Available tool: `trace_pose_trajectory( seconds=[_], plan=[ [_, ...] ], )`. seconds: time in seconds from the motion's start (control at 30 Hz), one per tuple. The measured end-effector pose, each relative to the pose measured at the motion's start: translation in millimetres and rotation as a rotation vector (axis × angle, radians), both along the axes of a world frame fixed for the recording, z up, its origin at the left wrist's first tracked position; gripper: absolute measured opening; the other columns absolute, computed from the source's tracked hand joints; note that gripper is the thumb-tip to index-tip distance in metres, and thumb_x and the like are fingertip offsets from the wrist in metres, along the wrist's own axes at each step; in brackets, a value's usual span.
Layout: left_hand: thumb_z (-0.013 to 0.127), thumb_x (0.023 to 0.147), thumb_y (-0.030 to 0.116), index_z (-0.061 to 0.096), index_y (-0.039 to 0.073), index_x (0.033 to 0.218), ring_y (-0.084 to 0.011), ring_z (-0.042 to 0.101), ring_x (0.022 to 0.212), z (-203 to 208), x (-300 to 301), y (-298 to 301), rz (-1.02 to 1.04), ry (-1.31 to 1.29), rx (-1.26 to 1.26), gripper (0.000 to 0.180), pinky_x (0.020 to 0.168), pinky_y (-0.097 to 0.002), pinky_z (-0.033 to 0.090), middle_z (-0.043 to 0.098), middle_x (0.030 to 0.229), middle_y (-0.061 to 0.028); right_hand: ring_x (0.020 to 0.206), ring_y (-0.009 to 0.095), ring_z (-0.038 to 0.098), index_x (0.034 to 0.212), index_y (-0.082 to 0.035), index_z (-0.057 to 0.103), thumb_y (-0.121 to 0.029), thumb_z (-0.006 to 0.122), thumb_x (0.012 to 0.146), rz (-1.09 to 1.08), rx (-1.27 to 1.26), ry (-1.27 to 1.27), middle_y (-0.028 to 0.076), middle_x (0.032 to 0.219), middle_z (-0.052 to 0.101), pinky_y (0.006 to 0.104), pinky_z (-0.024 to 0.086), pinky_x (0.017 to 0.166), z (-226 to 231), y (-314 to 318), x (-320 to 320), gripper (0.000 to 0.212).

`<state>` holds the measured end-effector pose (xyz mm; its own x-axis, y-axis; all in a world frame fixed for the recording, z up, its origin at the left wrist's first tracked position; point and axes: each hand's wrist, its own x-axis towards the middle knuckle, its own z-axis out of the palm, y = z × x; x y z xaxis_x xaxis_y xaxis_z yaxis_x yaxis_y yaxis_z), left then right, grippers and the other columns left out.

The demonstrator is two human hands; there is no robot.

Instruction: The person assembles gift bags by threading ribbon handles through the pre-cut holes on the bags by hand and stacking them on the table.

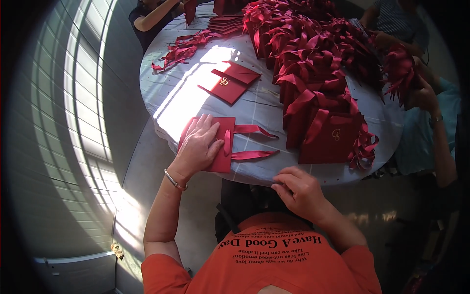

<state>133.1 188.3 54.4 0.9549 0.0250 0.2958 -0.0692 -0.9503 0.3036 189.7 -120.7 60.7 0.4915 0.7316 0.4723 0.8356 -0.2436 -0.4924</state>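
My left hand (198, 145) lies flat, fingers spread, on a flat red paper gift bag (223, 142) near the table's front edge. The bag's red ribbon handles (254, 142) stretch out to the right of it. My right hand (297, 187) rests at the front edge of the round table (264, 105), fingers curled on the grey cloth, holding nothing that I can see. Beyond the right hand stands an upright red bag with a gold emblem (332, 138).
A long heap of assembled red bags with ribbons (308, 63) fills the table's right and back. Two flat red bags (229, 81) lie mid-table in sunlight, loose ribbons (183, 49) at the back left. Another person (152, 14) works at the far side, one more (431, 98) at the right.
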Motion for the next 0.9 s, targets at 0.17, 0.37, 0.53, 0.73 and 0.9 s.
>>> trace_pose_trajectory(
  seconds=[0.17, 0.37, 0.53, 0.73, 0.9],
  plan=[
    [0.063, 0.092, 0.031, 0.054, -0.006, 0.134, -0.0422, 0.026, 0.146, 6, -18, -25, 0.135, 0.016, 0.142, 0.057, 0.122, -0.0513, 0.012, 0.040, 0.149, -0.0301, 0.075, 0.018, 0.067, 0.128, 0.000, 0.053, -0.007, 0.073, 0.086, 0.227, -0.003, 0.541, 0.018, 0.112, 0.065, 0.0293, 0.054, 0.064, -7, 28, -18, 0.047],
    [0.071, 0.083, 0.033, 0.045, -0.007, 0.139, -0.0415, 0.033, 0.143, 38, -42, -67, -0.067, 0.072, 0.124, 0.074, 0.119, -0.0570, 0.016, 0.044, 0.145, -0.0295, 0.095, 0.013, 0.064, 0.149, 0.001, 0.028, -0.005, 0.067, 0.091, 0.369, 0.113, 1.113, 0.019, 0.135, 0.052, 0.0264, 0.055, 0.078, -18, 41, -22, 0.070],
    [0.060, 0.084, 0.005, 0.050, -0.006, 0.135, -0.0389, 0.050, 0.132, 14, -65, -54, 0.002, 0.005, 0.312, 0.053, 0.116, -0.0561, 0.028, 0.054, 0.137, -0.0255, 0.094, 0.015, 0.066, 0.145, 0.000, 0.035, -0.009, 0.067, 0.092, 0.438, 0.022, 1.039, 0.018, 0.128, 0.058, 0.0266, 0.055, 0.078, -27, 43, -26, 0.063],
    [0.045, 0.103, 0.020, 0.048, -0.004, 0.137, -0.0274, 0.065, 0.111, 25, -132, -30, 0.580, -0.718, -1.119, 0.041, 0.095, -0.0413, 0.054, 0.060, 0.130, -0.0180, 0.093, 0.015, 0.065, 0.143, -0.002, 0.039, -0.011, 0.066, 0.093, 0.428, 0.011, 0.918, 0.014, 0.124, 0.060, 0.0288, 0.054, 0.077, -21, 27, -21, 0.057],
    [0.048, 0.102, 0.019, 0.051, -0.006, 0.131, -0.0273, 0.066, 0.106, -39, -183, -39, 0.646, -0.477, -1.673, 0.039, 0.093, -0.0407, 0.055, 0.062, 0.126, -0.0191, 0.086, 0.013, 0.063, 0.125, -0.002, 0.060, -0.012, 0.070, 0.090, 0.452, 0.004, 0.888, 0.008, 0.106, 0.067, 0.0280, 0.053, 0.073, -11, 26, -20, 0.038]
  ],
)
